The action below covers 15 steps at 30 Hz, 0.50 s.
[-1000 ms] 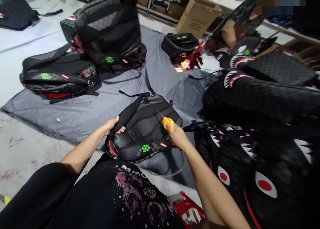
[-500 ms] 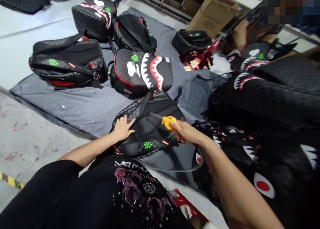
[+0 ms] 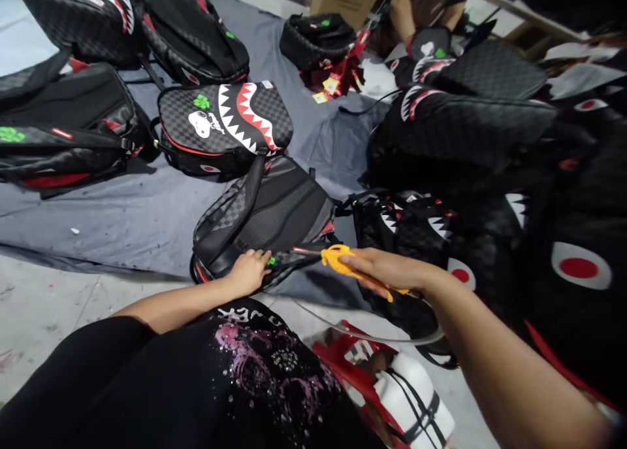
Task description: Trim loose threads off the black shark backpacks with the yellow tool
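My right hand (image 3: 375,269) is closed around an orange air blow gun (image 3: 337,256), its thin nozzle pointing left over a black checkered backpack (image 3: 279,200). A clear hose (image 3: 362,336) loops below the hand. The backpack lies with its padded back panel up and its straps on top. At its near edge, my left hand (image 3: 249,272) has its fingers curled over the near shoulder strap (image 3: 289,258), beside a green patch. Part of the strap is hidden under the fingers.
Another backpack (image 3: 235,119) with shark teeth lies just beyond; several more surround it on the grey sheet (image 3: 166,223). Black bags (image 3: 455,135) are piled at right. A co-worker's arm (image 3: 402,11) shows at the back. A white bundle (image 3: 416,397) sits near my lap.
My left hand has gone from lying spread on the back panel to gripping the near strap. The blow gun's nozzle now points over that strap. The view has shifted right.
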{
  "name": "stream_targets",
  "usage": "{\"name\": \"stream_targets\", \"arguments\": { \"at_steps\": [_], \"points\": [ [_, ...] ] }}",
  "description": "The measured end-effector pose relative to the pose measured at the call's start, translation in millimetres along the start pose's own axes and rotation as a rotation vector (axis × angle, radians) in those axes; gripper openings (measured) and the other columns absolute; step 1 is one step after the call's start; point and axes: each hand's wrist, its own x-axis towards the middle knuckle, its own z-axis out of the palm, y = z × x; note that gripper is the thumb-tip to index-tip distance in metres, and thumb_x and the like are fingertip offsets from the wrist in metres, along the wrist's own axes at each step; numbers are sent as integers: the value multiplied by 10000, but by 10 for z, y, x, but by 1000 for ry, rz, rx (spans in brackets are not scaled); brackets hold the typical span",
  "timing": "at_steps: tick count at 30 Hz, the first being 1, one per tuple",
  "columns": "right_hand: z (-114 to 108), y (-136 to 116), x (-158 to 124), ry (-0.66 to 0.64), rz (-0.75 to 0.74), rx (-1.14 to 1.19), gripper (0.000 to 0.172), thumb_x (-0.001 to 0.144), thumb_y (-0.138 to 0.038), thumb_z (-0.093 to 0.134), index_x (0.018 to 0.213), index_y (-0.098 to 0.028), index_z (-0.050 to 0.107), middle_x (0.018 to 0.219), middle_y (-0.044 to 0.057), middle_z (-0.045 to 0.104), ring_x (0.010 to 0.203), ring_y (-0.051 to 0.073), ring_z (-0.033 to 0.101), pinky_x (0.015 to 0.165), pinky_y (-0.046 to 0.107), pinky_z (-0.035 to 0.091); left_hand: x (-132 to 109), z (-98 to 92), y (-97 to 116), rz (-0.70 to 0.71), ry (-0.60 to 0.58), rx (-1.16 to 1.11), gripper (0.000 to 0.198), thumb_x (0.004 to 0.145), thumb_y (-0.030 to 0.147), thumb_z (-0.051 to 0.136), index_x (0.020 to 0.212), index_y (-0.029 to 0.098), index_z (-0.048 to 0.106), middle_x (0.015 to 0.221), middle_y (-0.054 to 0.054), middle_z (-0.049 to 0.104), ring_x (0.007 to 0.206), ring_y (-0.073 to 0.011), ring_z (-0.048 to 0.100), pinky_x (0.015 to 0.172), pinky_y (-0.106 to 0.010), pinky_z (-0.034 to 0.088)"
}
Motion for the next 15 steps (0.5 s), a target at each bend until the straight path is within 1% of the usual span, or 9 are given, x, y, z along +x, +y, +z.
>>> {"name": "stream_targets", "arguments": {
  "at_steps": [1,3,4,5,7,9,12,14,15],
  "points": [
    [-7,63,-51,44,0,28,413,913,-598,516,899,-196,608,508,-11,535,351,139,450,389,254,359,44,-89,-87,-86,-1,-245,403,928,279,569,1315,171,598,1206,-162,669,1021,-270,641,863,-371,522],
    [-9,173,-134,148,-34,62,477,909,-664,464,848,-206,584,487,-17,511,356,138,441,389,249,350,114,-269,-246,-274,-19,-628,394,975,430,487,1203,138,621,992,-146,722,740,-208,654,653,-303,530],
    [3,211,-163,119,-80,82,516,905,-696,436,809,-207,571,485,-10,511,369,138,447,406,253,369,133,-335,-299,-361,-33,-722,439,988,479,440,1175,123,616,913,-144,721,634,-187,622,576,-286,507],
    [25,235,-182,31,-134,98,543,901,-716,423,776,-206,561,488,0,521,386,139,457,433,261,398,138,-373,-327,-427,-39,-753,476,998,500,398,1172,108,605,863,-144,714,577,-176,593,537,-280,489],
    [93,232,-184,-97,-172,88,538,905,-711,428,776,-205,560,481,5,521,395,142,457,456,273,414,116,-347,-296,-514,-26,-751,476,1009,472,379,1243,107,575,876,-140,703,602,-176,596,569,-289,498],
    [165,175,-150,15,-112,28,475,936,-648,427,860,-202,574,479,-7,512,377,149,448,428,272,381,68,-200,-165,-462,43,-614,440,1001,407,435,1365,180,532,1047,-131,681,805,-203,643,728,-324,529],
    [245,51,-97,276,-105,-71,423,997,-544,355,997,-193,592,562,14,574,406,162,498,451,277,379,-13,83,94,-160,131,-37,587,925,329,602,1487,337,434,1378,-126,509,1185,-299,538,989,-434,453],
    [306,-8,-102,351,-55,-208,410,1003,-513,373,1052,-187,617,646,51,633,489,189,572,515,289,403,-68,165,207,-15,90,300,667,902,358,641,1519,325,392,1442,-168,428,1246,-368,473,1011,-516,422],
    [351,-19,-122,396,13,-287,404,1000,-503,398,1074,-181,631,684,72,655,549,214,610,548,299,411,-95,145,224,15,64,355,666,898,390,646,1513,299,409,1450,-184,414,1252,-389,460,1008,-540,418]
  ]
}}
